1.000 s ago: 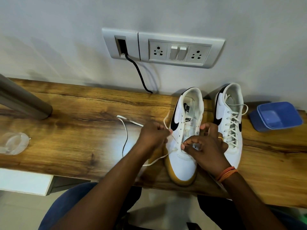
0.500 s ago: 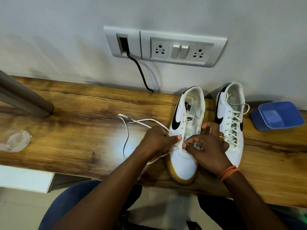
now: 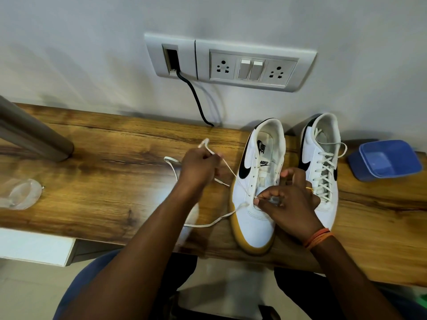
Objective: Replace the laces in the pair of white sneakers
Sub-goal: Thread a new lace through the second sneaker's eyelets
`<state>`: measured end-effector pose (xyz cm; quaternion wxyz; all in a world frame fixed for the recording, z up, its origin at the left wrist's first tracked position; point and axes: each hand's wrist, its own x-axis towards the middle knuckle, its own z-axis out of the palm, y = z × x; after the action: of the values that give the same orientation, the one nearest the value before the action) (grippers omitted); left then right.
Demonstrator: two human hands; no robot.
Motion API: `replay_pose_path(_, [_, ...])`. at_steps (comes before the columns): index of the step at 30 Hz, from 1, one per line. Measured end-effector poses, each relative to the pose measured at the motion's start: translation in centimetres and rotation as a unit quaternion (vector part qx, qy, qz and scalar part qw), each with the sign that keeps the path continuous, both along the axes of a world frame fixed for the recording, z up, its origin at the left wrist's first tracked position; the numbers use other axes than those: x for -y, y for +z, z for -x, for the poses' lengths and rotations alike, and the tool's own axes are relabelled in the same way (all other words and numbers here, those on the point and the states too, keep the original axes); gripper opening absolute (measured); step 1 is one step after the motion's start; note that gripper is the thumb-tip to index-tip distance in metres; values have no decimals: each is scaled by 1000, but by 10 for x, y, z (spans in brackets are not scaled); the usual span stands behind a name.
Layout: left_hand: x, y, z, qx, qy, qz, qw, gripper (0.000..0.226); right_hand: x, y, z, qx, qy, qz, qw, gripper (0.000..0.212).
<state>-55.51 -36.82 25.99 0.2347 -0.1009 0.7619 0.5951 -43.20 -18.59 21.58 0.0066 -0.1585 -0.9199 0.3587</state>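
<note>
Step in hand: threading the lowest eyelets of the unlaced sneaker (image 3: 256,181), which stands left of the laced sneaker (image 3: 323,162) on the wooden shelf (image 3: 104,181). The left hand (image 3: 199,168) pinches the white lace (image 3: 227,168), now drawn farther left than before. The right hand (image 3: 288,199) pinches the lace at the eyelets. Next: even both ends.

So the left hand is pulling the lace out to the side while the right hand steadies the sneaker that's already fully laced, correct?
Not quite. In the head view the right hand rests on the unlaced sneaker, whose eyelets are mostly bare; the fully laced sneaker stands untouched beside it. The left hand does pull the lace out to the side.
</note>
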Motion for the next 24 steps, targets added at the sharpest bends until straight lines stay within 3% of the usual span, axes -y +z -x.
replay_pose_path(4, [12, 0, 12, -46, 57, 20, 997, 34, 0, 1, 0, 11, -7, 4, 1000, 21])
replay_pose_path(6, [8, -1, 4, -17, -19, 47, 999, 37, -2, 2, 0, 19, -2, 17, 1000, 19])
replay_pose_path(9, [-3, -8, -12, 43, -177, 135, 974, 47, -4, 11, 1, 53, 5, 42, 998, 17])
replay_pose_path(11, [-10, -20, -22, 36, -207, 145, 967, 53, -3, 18, 3, 61, 0, 63, 996, 25])
replay_pose_path(15, [-20, -28, -33, -6, -157, 127, 979, 41, -8, 23, 6, 4, -21, 128, 991, 36])
replay_pose_path(18, [-21, -23, -31, 29, -125, 85, 988, 31, -12, 22, 6, -9, -32, 136, 990, 47])
replay_pose_path(24, [-2, -4, -2, 10, 4, 22, 1000, 22, -15, 23, 6, -6, -39, 123, 992, 44])
